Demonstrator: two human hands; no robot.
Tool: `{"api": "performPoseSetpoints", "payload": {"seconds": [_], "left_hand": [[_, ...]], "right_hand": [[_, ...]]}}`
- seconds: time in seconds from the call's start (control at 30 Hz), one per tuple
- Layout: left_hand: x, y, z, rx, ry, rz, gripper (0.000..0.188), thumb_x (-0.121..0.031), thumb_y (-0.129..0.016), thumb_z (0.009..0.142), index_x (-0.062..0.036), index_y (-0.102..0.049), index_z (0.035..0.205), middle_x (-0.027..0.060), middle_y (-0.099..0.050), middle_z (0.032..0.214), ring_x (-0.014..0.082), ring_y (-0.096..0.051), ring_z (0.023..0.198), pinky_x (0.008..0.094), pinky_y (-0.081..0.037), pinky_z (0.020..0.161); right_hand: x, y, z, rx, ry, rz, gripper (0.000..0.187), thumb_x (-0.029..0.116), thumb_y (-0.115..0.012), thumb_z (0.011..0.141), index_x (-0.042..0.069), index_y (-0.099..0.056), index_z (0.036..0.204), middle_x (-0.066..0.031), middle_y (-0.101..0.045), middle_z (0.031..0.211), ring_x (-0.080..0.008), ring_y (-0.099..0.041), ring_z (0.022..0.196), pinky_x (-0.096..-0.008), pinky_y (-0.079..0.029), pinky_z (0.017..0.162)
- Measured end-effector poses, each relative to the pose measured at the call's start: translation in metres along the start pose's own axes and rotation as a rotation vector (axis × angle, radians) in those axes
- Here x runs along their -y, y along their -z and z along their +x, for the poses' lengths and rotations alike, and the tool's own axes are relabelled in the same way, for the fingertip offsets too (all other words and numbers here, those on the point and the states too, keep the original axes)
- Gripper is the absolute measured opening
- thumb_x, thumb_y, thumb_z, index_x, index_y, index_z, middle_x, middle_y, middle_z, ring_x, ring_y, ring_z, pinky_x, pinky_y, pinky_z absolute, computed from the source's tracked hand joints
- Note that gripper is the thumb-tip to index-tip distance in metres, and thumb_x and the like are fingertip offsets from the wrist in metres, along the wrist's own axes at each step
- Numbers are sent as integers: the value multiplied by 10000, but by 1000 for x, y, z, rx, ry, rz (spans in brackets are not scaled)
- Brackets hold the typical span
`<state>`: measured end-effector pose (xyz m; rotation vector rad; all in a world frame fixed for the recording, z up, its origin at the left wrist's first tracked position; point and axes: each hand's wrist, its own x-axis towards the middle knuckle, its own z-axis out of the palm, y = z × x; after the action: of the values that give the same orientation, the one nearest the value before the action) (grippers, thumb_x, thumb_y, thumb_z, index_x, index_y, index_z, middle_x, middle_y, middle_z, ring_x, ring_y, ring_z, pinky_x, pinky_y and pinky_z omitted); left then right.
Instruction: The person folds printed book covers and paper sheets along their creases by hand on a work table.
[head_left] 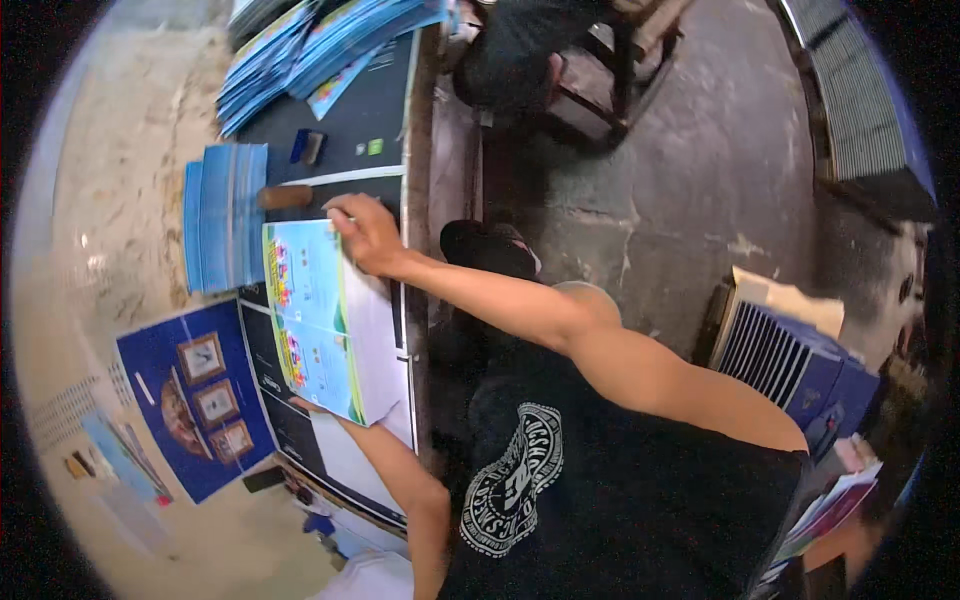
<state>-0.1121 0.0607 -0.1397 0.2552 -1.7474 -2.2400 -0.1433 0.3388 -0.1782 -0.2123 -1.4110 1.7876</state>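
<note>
A thick stack of printed sheets [325,315] with light blue, colourful covers and white paper edges stands on the dark worktop [380,100]. My right hand [368,232] is at its upper end, fingers bent over the corner. At the lower end my left hand [310,405] presses against the stack; most of its fingers are hidden behind the paper. A brown cylindrical piece [285,196] lies close to my right hand. White sheets [350,455] lie under and beside my left forearm.
Blue booklet stacks [230,215] stand against the wall, and a larger pile [330,55] lies on the worktop's far part. A small blue object [303,146] rests between them. A person in dark clothes [525,50] is at the top. Bundled blue books [780,360] stand at the right.
</note>
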Motion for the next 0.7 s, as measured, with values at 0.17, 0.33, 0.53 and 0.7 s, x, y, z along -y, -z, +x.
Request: {"api": "performPoseSetpoints", "payload": {"seconds": [0.17,0.33,0.53,0.7], "left_hand": [[-15,-17,-6,56,-40,56,636,-521,-269,1012,2,-491,1299,249,-521,1324,381,-530,1206,527,-396,1055],[-31,-26,-11,65,-86,94,641,-520,-266,1013,6,-485,1306,248,-513,1333,381,-524,1213,525,-390,1061],[-38,-44,-11,88,-114,88,647,-520,-262,1014,11,-478,1314,247,-505,1343,381,-517,1221,524,-382,1068],[-17,-59,-12,40,-137,-11,651,-519,-258,1016,15,-472,1321,246,-498,1351,381,-511,1228,522,-375,1074]], "right_hand": [[-5,14,1,-32,-60,63,318,309,-531,967,14,-636,909,-174,-649,875,-354,-606,831,-442,-466,754],[-3,18,-1,-21,44,62,344,332,-554,960,13,-645,869,-176,-654,874,-355,-617,871,-436,-478,798],[0,24,3,53,24,-59,363,346,-553,958,-5,-645,966,-180,-646,1008,-341,-595,980,-419,-457,891],[-25,13,-1,153,-27,-77,415,404,-514,978,25,-682,1007,-190,-669,1029,-364,-599,1048,-435,-438,949]]}}
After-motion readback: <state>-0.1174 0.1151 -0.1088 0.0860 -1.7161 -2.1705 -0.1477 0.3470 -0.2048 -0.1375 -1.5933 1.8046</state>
